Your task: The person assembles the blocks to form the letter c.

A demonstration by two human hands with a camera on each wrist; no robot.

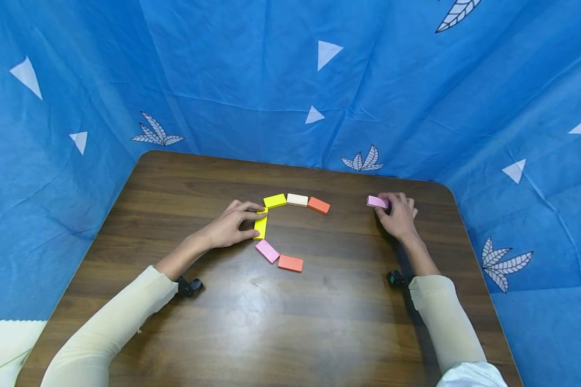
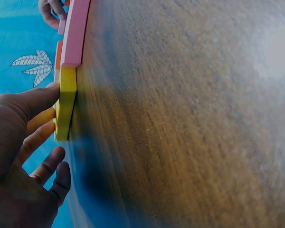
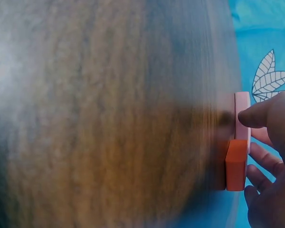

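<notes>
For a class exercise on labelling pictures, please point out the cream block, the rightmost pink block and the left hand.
Cream block [image 1: 297, 200]: head view, on its top face.
Rightmost pink block [image 1: 376, 201]: head view, on its uncovered part.
Left hand [image 1: 229, 224]: head view, on its back.

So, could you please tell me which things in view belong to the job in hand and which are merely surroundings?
In the job:
Two yellow rectangular blocks, one touched by the left hand
One cream rectangular block
Three orange rectangular blocks
Two pink rectangular blocks, one held by the right hand

Around it:
Brown wood-grain table
Blue patterned cloth
Black wrist-worn devices
</notes>
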